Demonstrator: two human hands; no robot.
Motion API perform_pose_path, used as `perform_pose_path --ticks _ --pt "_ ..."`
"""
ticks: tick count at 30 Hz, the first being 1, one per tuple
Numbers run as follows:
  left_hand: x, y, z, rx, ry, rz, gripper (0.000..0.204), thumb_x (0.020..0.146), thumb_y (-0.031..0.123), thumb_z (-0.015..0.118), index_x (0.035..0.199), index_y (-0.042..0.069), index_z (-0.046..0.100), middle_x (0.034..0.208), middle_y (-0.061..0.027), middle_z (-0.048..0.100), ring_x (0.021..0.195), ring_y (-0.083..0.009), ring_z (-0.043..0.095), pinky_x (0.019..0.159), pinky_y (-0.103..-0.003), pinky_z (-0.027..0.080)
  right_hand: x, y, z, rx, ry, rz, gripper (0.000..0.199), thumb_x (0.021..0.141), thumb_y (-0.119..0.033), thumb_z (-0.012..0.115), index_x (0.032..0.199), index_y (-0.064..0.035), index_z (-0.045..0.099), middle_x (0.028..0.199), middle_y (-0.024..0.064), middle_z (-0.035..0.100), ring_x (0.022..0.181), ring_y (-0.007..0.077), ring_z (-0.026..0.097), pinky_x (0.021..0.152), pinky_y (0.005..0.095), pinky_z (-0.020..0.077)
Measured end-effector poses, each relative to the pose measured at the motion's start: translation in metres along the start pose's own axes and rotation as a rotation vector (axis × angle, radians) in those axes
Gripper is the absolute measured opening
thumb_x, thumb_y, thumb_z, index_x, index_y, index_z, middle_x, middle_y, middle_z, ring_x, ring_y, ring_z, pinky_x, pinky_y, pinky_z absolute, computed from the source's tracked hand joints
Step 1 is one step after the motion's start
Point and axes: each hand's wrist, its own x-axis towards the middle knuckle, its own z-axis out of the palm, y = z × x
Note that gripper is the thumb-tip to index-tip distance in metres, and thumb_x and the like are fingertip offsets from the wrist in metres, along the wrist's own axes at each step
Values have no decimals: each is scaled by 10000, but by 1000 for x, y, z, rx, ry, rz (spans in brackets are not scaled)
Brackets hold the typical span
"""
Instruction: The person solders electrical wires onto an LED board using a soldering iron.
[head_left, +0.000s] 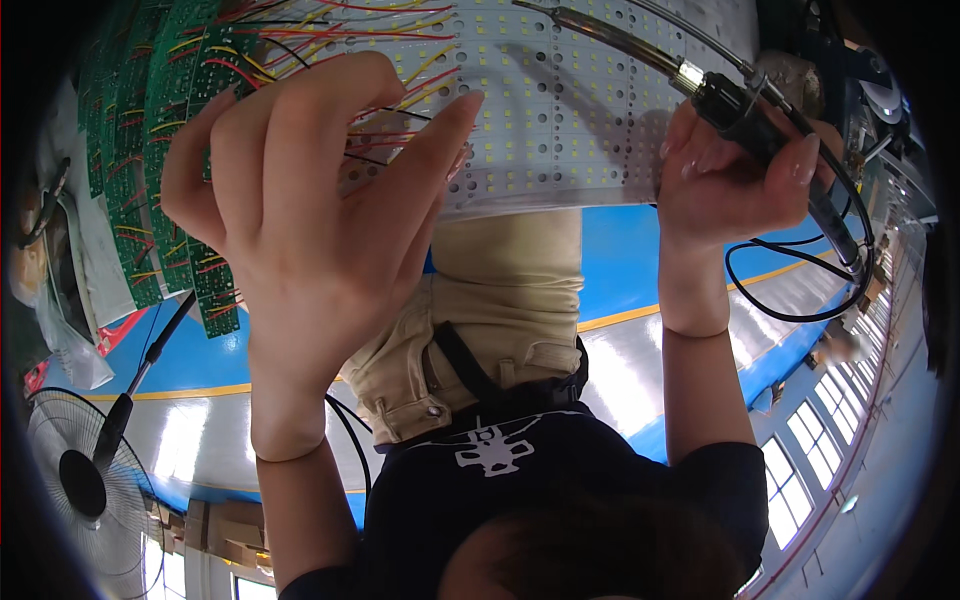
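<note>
1 black-handled soldering iron (738,112), shiny barrel (622,43), gripped by right hand (712,195); left hand (310,205): hold unclear

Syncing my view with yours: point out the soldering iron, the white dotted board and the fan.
Soldering iron (733,112): head view, on its black handle.
White dotted board (592,160): head view, on its bare face.
Fan (82,484): head view, on its dark hub.

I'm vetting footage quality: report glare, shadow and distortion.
In the head view, the floor shows white glare and the windows look washed out; a soft shadow streaks the panel below the iron; fisheye distortion curves the window row, and the corners fall black.
</note>
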Motion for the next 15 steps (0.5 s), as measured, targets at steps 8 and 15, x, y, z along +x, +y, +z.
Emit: perform_pose_path --ticks 8,15 --pt "1 1 2 -16 -12 4 258 773 268 739 1025 302 783 999 56 575 950 -170 508 931 -350 316 1 -4 2 276 55 154 334 858 -289 556 1021 -4 619 715 66 448 631 198 434 542 320 392" --pt "-2 4 1 -208 42 24 213 683 192 797 885 251 771 1001 38 589 958 -199 507 895 -380 350 5 -1 3 520 92 268 399 897 -370 489 994 -4 616 628 48 415 543 181 401 481 324 378"
